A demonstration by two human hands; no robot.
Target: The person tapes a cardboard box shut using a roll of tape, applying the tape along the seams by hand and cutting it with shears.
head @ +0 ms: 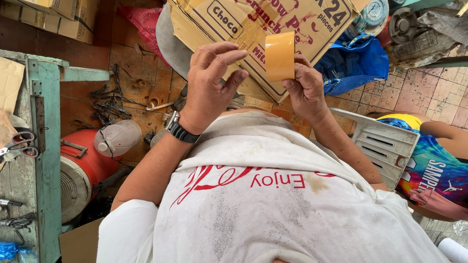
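My right hand (306,92) grips a roll of tan packing tape (280,56) and holds it upright in front of a large brown cardboard box (227,13) with red print. A shiny strip of tape (251,35) lies on the box face beside the roll. My left hand (209,81), with a black watch on the wrist, is raised just left of the roll, fingers spread, their tips at the box near the tape strip. It grips nothing that I can see. My white shirt fills the bottom of the view.
A green wooden bench (49,159) at the left carries scissors (13,146) and cardboard scraps. A red-orange cooler jug (82,173) and a pale plastic bottle (118,137) stand on the tiled floor. A blue bag (352,64), a white plastic chair (381,144) and another person (442,173) are at the right.
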